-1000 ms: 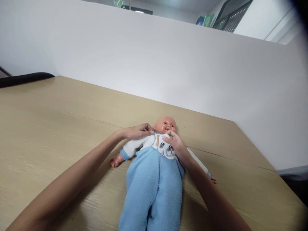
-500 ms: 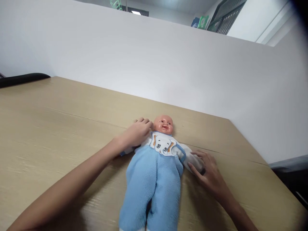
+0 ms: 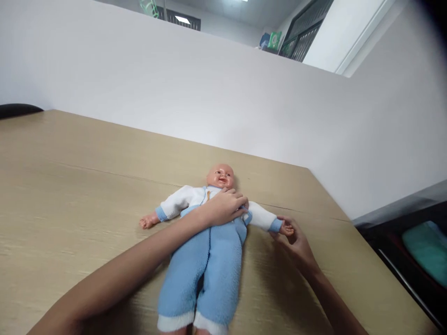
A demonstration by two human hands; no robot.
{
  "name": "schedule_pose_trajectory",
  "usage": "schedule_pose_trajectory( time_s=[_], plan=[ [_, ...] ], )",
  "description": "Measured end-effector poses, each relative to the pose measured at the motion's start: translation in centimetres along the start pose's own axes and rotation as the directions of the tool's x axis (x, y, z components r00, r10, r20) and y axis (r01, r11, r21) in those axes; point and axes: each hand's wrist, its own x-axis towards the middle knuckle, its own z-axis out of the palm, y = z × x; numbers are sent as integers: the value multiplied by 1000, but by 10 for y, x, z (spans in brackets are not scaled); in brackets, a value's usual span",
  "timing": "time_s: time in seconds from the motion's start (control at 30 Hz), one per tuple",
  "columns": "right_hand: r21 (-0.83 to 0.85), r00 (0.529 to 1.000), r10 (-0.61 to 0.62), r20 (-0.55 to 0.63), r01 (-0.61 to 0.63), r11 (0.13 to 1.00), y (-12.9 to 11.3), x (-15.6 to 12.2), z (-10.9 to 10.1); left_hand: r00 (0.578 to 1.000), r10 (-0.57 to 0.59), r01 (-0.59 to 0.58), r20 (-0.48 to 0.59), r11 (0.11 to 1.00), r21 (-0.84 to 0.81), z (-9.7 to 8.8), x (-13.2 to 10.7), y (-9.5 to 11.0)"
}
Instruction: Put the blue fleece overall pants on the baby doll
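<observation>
A baby doll [image 3: 209, 260] in blue overalls and a white top with blue cuffs lies on its back, arms spread and head away from me. Across its chest rests my left hand [image 3: 228, 204], fingers close together and curled down at the bib's right edge. The palm side and most of the bib are hidden beneath it. My right hand [image 3: 295, 244] is closed around the doll's right-side cuff and hand [image 3: 287, 229], thumb below and fingers above. The doll's other hand [image 3: 149, 220] lies free on the table at the left.
The wooden table [image 3: 87, 149] has a seam across it and meets a white partition [image 3: 174, 83] at the back. A dark chair back [image 3: 19, 110] shows at the far left. Past the right edge are a dark seat and a teal item [image 3: 426, 251].
My left hand has moved from the doll's left-side shoulder onto its chest. My right hand has closed around the cuff and hand. The doll's arms lie more outstretched; the view has shifted right.
</observation>
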Motion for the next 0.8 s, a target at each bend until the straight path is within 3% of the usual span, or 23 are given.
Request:
schedule_pose_trajectory(
  time_s=[0.17,0.27,0.37,0.47,0.57,0.63,0.73,0.8],
  plan=[
    [179,995,-94,-19,96,979,-29,32,26,985,128,-136,-113,989,-63,-4,-9,2],
    [95,966,-250,61,244,965,-47,47,48,960,196,-203,-199,979,-17,-6,-16,4],
    [-31,898,-390,203,404,914,-61,52,63,947,239,-234,-212,971,52,-8,-23,5],
    [-65,851,-445,279,480,875,-64,45,73,957,185,-194,-226,981,-20,-13,-29,5],
    [-40,872,-436,224,455,889,-56,31,78,954,62,-134,-295,963,-234,-18,-26,3],
    [-30,882,-435,182,447,894,-51,22,82,951,-23,-110,-308,906,-409,-18,-20,-1],
    [-15,905,-408,123,413,911,-50,14,88,967,-103,-48,-233,825,-564,-13,-10,-8],
    [80,953,-294,75,288,954,-50,13,92,975,-128,13,-181,847,-531,-7,-6,-11]
  ],
)
